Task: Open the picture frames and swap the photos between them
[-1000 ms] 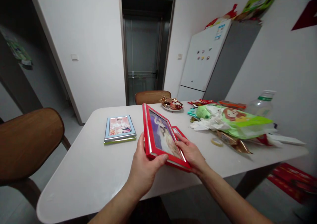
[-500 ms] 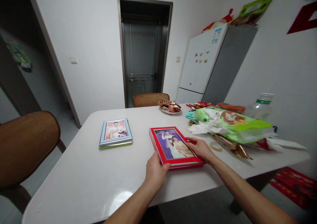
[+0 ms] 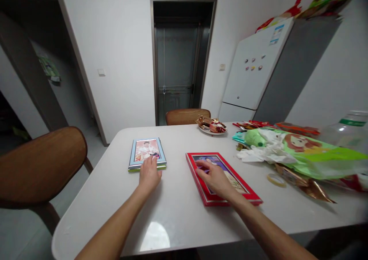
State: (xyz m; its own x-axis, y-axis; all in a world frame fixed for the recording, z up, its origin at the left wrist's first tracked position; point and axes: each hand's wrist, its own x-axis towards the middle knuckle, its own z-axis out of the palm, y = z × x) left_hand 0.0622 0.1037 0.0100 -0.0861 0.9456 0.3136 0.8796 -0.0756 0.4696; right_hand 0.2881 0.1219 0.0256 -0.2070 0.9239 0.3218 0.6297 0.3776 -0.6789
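Observation:
A blue photo frame (image 3: pixel 162 155) lies on a green-edged one at the left of the white table (image 3: pixel 94 202). My left hand (image 3: pixel 150 174) is at its near edge, fingers over the lower part of the picture; whether it touches is unclear. To the right, a red photo frame (image 3: pixel 238 171) lies on top of another red one. My right hand (image 3: pixel 214 175) is over its picture, fingers apart and slightly bent, holding nothing.
A plate of snacks (image 3: pixel 212 129) stands at the far edge, before a wooden chair (image 3: pixel 186 116). On the right are a green bag (image 3: pixel 324 156), white tissues (image 3: pixel 267 148), a tape roll (image 3: pixel 276 180), a gold wrapper (image 3: pixel 316 189) and a clear jar (image 3: pixel 346 133). Another chair (image 3: pixel 43 164) stands left.
Both hands have let go of the red frames. My left hand has moved left to the blue frame, and my right hand has moved over the red frame's picture. The view has turned left.

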